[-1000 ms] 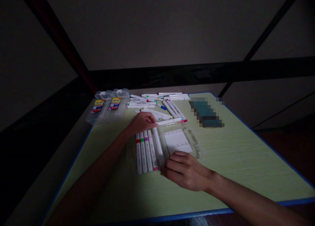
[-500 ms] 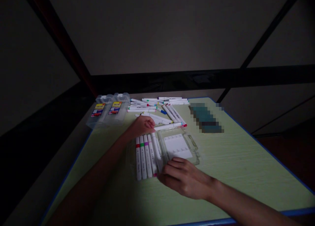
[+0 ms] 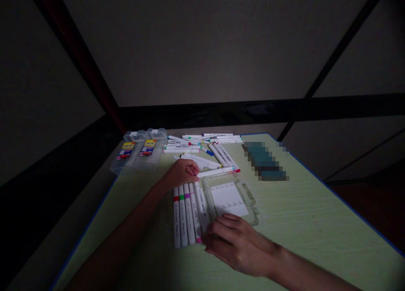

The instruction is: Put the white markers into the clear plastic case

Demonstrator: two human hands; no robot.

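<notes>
A clear plastic marker case [image 3: 253, 202] lies unfolded on the table, a white insert [image 3: 229, 198] in its right half. Several white markers [image 3: 183, 217] stand side by side in the left half, with red, green and purple bands. My left hand [image 3: 182, 172], fingers curled, is at the top end of a white marker [image 3: 200, 200] at the right of this row. Over the lower end of that marker, my right hand [image 3: 236, 244] has its fingers bent and closed, hiding part of it. A pink marker tip [image 3: 198, 240] shows beside the right fingertips.
Loose white markers [image 3: 202, 160] with coloured ends are scattered behind the case. Two clear cases with labels [image 3: 148, 149] stand at the back left. A blurred-out teal flat object [image 3: 264, 160] lies to the right on the green table [image 3: 303, 223]. A dark wall borders the back.
The whole view has tilted, so the table sits lower in the picture. Both hands stay at nearly the same places on the case and markers.
</notes>
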